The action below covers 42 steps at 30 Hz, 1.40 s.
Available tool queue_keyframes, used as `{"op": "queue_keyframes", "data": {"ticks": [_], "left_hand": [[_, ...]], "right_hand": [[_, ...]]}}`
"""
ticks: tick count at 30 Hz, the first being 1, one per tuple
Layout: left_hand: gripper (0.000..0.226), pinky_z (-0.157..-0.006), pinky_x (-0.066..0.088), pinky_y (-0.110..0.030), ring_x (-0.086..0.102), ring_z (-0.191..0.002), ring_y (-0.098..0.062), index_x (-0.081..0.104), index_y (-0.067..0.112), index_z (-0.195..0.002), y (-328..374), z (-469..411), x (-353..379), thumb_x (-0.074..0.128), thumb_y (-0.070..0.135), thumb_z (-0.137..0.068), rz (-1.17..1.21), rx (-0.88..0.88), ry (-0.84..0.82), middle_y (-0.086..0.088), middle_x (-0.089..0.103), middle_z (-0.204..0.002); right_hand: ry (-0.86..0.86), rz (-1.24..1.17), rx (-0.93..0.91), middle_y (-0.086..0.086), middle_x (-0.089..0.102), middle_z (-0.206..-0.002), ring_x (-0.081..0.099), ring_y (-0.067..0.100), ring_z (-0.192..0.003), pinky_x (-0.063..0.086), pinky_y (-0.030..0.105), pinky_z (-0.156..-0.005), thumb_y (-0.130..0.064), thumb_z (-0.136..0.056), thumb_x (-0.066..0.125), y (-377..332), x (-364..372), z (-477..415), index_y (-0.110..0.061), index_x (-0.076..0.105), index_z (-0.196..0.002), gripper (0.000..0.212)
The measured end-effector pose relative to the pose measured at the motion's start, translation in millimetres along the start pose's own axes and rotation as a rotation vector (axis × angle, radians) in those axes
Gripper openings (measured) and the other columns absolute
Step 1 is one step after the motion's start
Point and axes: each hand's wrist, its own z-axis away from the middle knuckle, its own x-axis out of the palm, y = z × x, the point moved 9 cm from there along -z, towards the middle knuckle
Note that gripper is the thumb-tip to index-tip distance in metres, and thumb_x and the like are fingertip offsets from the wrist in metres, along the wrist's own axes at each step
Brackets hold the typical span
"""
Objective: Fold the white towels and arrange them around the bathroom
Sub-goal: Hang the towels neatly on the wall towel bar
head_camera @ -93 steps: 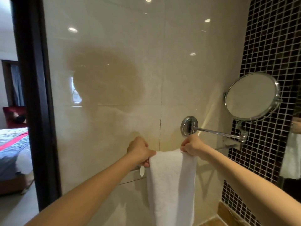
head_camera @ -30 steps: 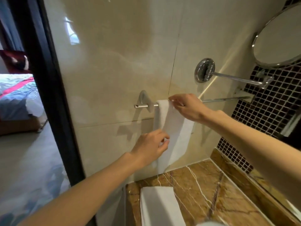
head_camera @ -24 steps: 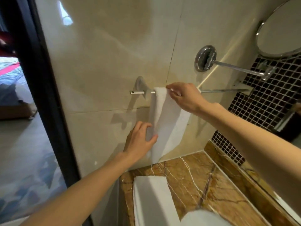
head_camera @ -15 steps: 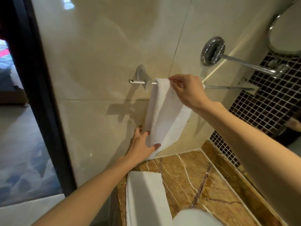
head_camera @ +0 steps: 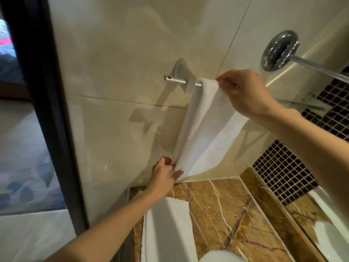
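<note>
A white towel (head_camera: 205,129) hangs folded over the chrome towel bar (head_camera: 174,80) on the beige tiled wall. My right hand (head_camera: 243,91) pinches the towel's top edge at the bar. My left hand (head_camera: 164,176) grips the towel's lower left corner between thumb and fingers, just above the counter. A second folded white towel (head_camera: 168,231) lies flat on the brown marble counter (head_camera: 226,210) below. Part of a rolled white towel (head_camera: 221,257) shows at the bottom edge.
A chrome wall mount (head_camera: 279,50) with a mirror arm sticks out to the right, above the bar. Dark mosaic tiles (head_camera: 283,171) cover the right wall. A black door frame (head_camera: 47,110) stands at the left, with a bedroom beyond.
My left hand has slid down the towel's left edge to its lower corner and now grips it. My right hand stays at the bar. The camera has tilted further down.
</note>
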Motion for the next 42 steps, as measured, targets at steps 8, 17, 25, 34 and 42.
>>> {"op": "queue_keyframes", "data": {"ticks": [8,17,25,34,42], "left_hand": [[0.027,-0.102,0.045,-0.042,0.057,-0.114,-0.027,0.055,0.037,-0.103,-13,-4,17,0.071,0.032,-0.082,0.279,-0.031,0.02,-0.008,0.057,-0.128],[0.023,-0.094,0.044,-0.026,0.058,-0.107,-0.028,0.076,0.008,-0.096,-21,-15,20,0.067,0.027,-0.087,0.144,0.022,0.089,-0.009,0.057,-0.122],[0.034,-0.086,0.047,-0.033,0.058,-0.099,-0.029,0.073,0.001,-0.089,-35,-15,20,0.062,0.033,-0.089,0.075,0.003,0.121,-0.017,0.062,-0.106],[0.046,-0.067,0.038,-0.004,0.053,-0.084,0.005,0.042,0.035,-0.083,-50,-1,0,0.084,0.029,-0.066,0.31,-0.147,0.302,0.015,0.058,-0.086],[0.035,-0.064,0.039,-0.004,0.059,-0.084,-0.013,0.065,0.016,-0.098,-50,-1,12,0.082,0.029,-0.07,0.277,-0.136,0.234,0.005,0.067,-0.087]], "right_hand": [[-0.068,0.004,-0.058,0.007,0.068,-0.115,0.061,0.025,-0.107,0.046,0.038,-0.094,-0.015,-0.096,0.048,-5,3,-1,-0.011,0.066,-0.117,0.027],[-0.095,-0.037,-0.064,0.002,0.065,-0.121,0.057,0.015,-0.113,0.043,0.031,-0.097,-0.024,-0.1,0.046,-3,2,5,-0.013,0.062,-0.125,0.032],[-0.072,-0.067,-0.061,-0.009,0.06,-0.106,0.054,0.009,-0.105,0.038,0.023,-0.087,-0.023,-0.1,0.047,0,6,7,-0.013,0.063,-0.121,0.029],[-0.1,-0.068,-0.052,-0.003,0.065,-0.114,0.056,0.008,-0.106,0.041,0.021,-0.087,-0.026,-0.099,0.046,1,4,4,-0.015,0.063,-0.122,0.03],[-0.101,-0.046,-0.069,-0.001,0.066,-0.109,0.058,0.014,-0.105,0.046,0.033,-0.091,-0.024,-0.099,0.047,1,6,4,-0.014,0.064,-0.119,0.028]]}}
